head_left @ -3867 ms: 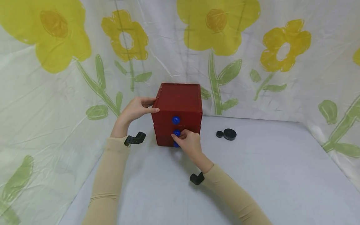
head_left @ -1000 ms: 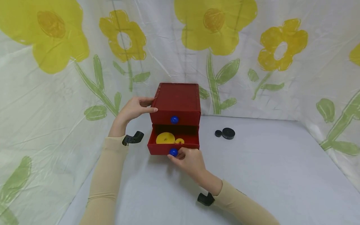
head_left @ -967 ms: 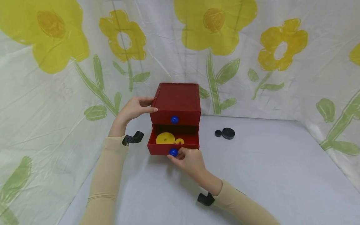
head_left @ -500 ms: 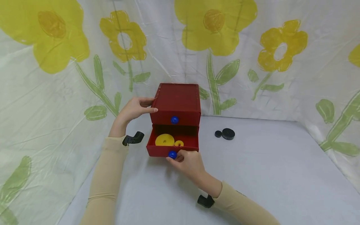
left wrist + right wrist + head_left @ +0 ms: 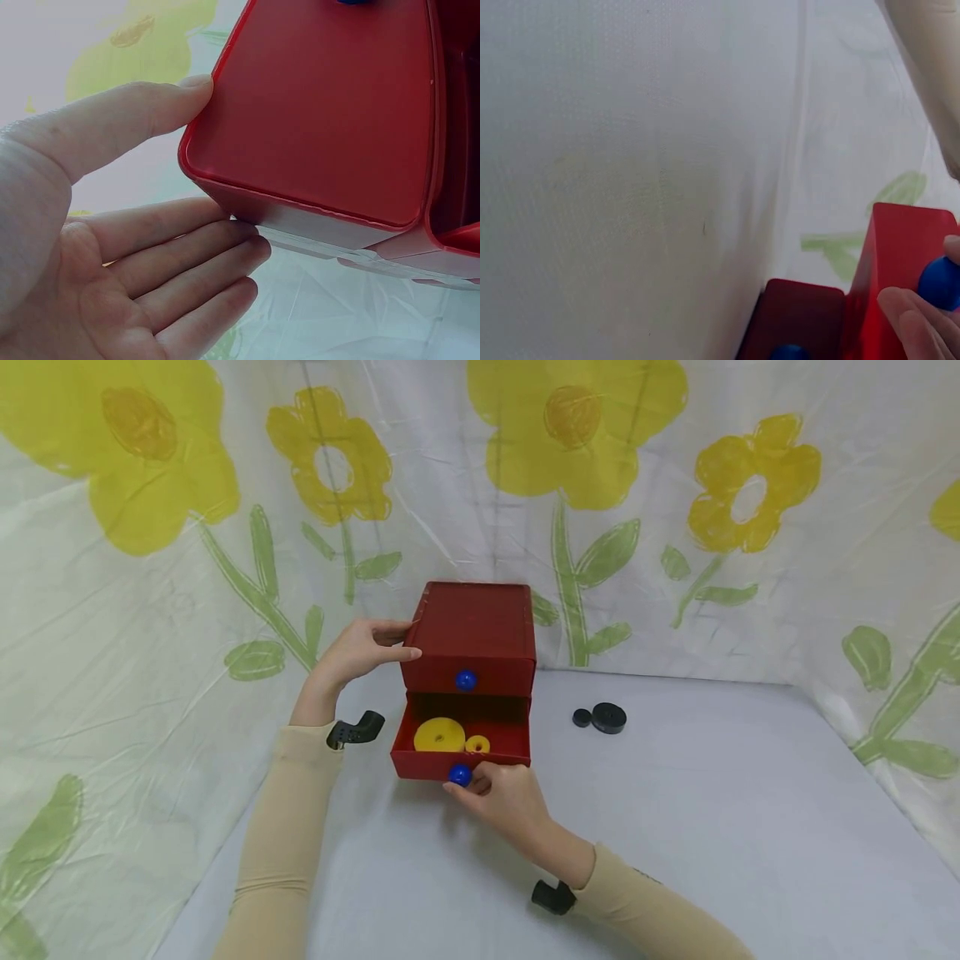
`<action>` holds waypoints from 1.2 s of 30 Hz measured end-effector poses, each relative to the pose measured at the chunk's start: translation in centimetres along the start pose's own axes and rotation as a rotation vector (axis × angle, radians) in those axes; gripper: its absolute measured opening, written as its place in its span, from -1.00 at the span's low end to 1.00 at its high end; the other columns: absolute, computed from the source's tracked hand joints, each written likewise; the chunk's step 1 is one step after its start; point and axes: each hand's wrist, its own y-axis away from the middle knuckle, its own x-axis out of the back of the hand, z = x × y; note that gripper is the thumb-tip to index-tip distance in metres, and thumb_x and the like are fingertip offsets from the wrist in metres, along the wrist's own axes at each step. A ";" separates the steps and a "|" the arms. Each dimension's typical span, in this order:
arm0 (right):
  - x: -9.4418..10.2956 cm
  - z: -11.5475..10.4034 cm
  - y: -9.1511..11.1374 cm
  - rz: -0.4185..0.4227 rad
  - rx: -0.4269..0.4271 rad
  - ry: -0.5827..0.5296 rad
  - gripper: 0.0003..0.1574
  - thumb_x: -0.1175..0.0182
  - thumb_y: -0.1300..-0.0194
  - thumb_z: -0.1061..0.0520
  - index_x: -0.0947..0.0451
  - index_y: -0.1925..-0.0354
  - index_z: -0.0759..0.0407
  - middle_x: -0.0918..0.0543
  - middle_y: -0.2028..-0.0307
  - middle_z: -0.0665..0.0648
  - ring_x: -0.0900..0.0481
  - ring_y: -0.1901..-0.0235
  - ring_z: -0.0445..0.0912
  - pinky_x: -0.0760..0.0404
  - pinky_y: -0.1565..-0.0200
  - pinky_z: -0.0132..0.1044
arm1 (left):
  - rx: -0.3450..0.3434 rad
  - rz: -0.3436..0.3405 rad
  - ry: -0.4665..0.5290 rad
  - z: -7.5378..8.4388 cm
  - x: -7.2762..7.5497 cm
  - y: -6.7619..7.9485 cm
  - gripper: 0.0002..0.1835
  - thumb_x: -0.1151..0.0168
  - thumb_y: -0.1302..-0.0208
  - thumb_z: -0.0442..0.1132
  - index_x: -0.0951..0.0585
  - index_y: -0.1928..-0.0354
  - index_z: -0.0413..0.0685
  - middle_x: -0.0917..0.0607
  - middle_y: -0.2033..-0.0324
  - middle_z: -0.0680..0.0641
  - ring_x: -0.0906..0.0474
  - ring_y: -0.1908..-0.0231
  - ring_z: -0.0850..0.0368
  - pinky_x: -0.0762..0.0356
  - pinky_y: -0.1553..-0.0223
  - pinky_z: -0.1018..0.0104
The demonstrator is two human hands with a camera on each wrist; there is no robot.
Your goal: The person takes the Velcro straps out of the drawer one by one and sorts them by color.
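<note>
Head cam: red drawer (image 5: 422, 766) w/ blue knob (image 5: 461, 775) btwn R hand (image 5: 512, 797) fingertips

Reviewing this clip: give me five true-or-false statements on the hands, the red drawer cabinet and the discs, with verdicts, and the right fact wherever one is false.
1. The right hand pinches the blue knob of the open drawer. True.
2. Both black discs lie inside the open drawer. False: the large black disc and small black disc lie on the white table.
3. The left hand touches the red drawer cabinet. True.
4. The top drawer is pulled out. False: the top drawer is closed.
5. The yellow disc is larger than the yellow ring beside it. True.
</note>
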 end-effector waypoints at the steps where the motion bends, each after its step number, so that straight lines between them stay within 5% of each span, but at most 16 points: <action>1: 0.0 0.0 0.0 -0.004 -0.001 -0.004 -0.55 -0.39 -0.04 -0.22 -0.64 0.49 0.13 -0.70 0.55 -0.05 -0.64 0.52 -0.33 -0.57 0.34 -0.57 | -0.001 -0.001 0.000 0.0 0.0 0.0 -0.27 -0.37 -0.10 0.08 -0.43 -0.31 0.00 -0.54 -0.19 -0.14 -0.46 -0.20 -0.06 -0.35 -0.21 -0.15; 14: 1.0 0.2 0.2 -0.018 0.011 -0.057 -0.50 -0.34 -0.06 -0.28 -0.66 0.41 0.14 -0.72 0.51 -0.04 -0.63 0.52 -0.37 -0.54 0.36 -0.61 | 0.008 0.001 0.016 0.0 0.0 0.0 -0.26 -0.38 -0.08 0.09 -0.43 -0.30 0.01 -0.54 -0.19 -0.13 -0.45 -0.21 -0.04 -0.33 -0.22 -0.15; 27: 5.1 -0.4 -0.6 -0.065 -0.037 -0.233 -0.64 -0.46 0.00 -0.09 -0.68 0.34 0.14 -0.74 0.45 -0.05 -0.65 0.49 -0.36 -0.59 0.40 -0.54 | 0.015 -0.007 0.018 0.1 0.0 0.0 -0.25 -0.37 -0.09 0.10 -0.42 -0.32 0.02 -0.52 -0.21 -0.12 -0.43 -0.23 -0.06 -0.31 -0.23 -0.16; 36: 7.5 0.2 -2.2 -0.094 -0.066 -0.293 -0.63 -0.40 -0.06 -0.14 -0.66 0.29 0.08 -0.74 0.40 -0.08 -0.65 0.44 -0.38 -0.62 0.36 -0.49 | 0.025 -0.012 0.017 0.1 0.0 -0.1 -0.28 -0.36 -0.13 0.03 -0.40 -0.32 -0.03 -0.52 -0.21 -0.14 -0.43 -0.23 -0.04 -0.31 -0.24 -0.13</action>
